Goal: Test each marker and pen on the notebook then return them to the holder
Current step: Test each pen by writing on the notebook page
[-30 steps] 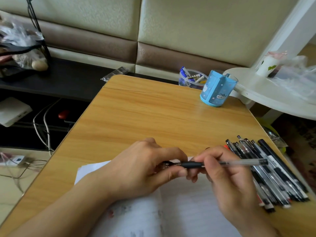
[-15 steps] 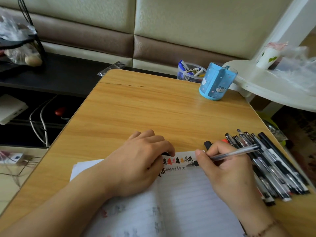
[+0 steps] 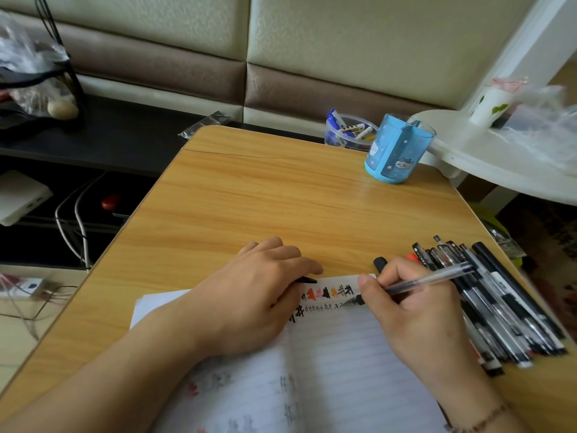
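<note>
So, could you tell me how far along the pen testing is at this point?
Early on. Two short rows of test marks sit atop the notebook page. The right hand is writing with a clear pen; the left hand grips its black cap. A pile of pens lies beside, and the blue holder shows no pens.

Your wooden table and what lay on it.
You had an open notebook at the near edge, a row of pens on the right, and a blue holder at the far corner.
</note>
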